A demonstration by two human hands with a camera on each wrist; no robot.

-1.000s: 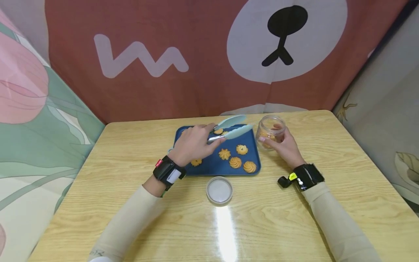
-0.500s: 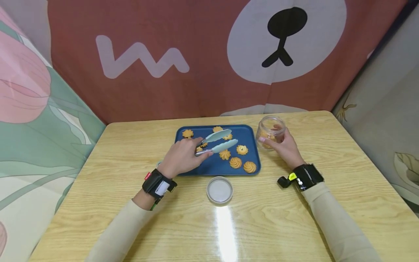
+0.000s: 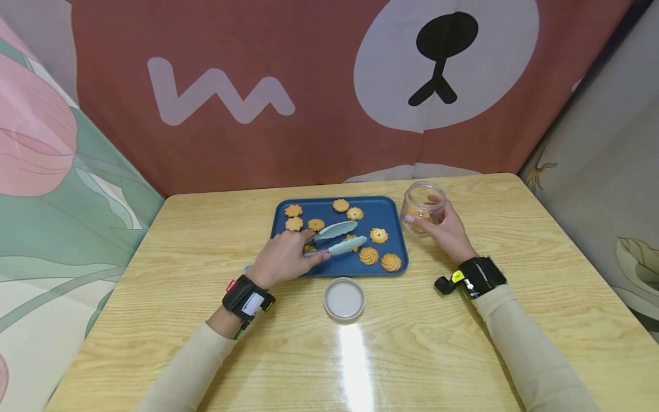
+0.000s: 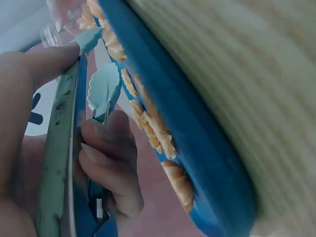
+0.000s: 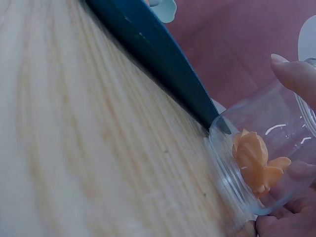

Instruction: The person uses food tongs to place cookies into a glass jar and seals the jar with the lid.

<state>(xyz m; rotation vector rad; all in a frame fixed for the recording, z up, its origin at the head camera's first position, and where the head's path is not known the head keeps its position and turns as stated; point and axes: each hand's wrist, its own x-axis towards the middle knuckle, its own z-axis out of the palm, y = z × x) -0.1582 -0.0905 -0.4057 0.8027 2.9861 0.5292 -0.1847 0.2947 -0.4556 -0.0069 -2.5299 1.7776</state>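
Note:
A pair of tongs with pale blue scalloped tips point(image 3: 337, 230) is gripped in my left hand point(image 3: 282, 256), thumb on one arm and fingers curled round the other. The tips stand apart over the blue tray point(image 3: 376, 212), partly hiding a flower-shaped cookie point(image 3: 352, 242). Several other cookies lie on the tray, among them a swirled one point(image 3: 391, 262); my hand covers part of its left side. At the tray's right edge, my right hand point(image 3: 453, 234) holds a clear, lidless jar point(image 3: 413, 213). Inside the jar, cookies point(image 5: 254, 160) show through the wall in the right wrist view.
A round, pale lid point(image 3: 344, 299) lies on the wooden table point(image 3: 412, 337) just in front of the tray. Behind the table hangs a brown-red cloth point(image 3: 319, 149) printed with a bear's muzzle. Patterned cloths close off both sides.
My left hand has drawn the tongs back from the jar side, toward the left and nearer me, over the tray's middle. My right hand and the jar stay in place.

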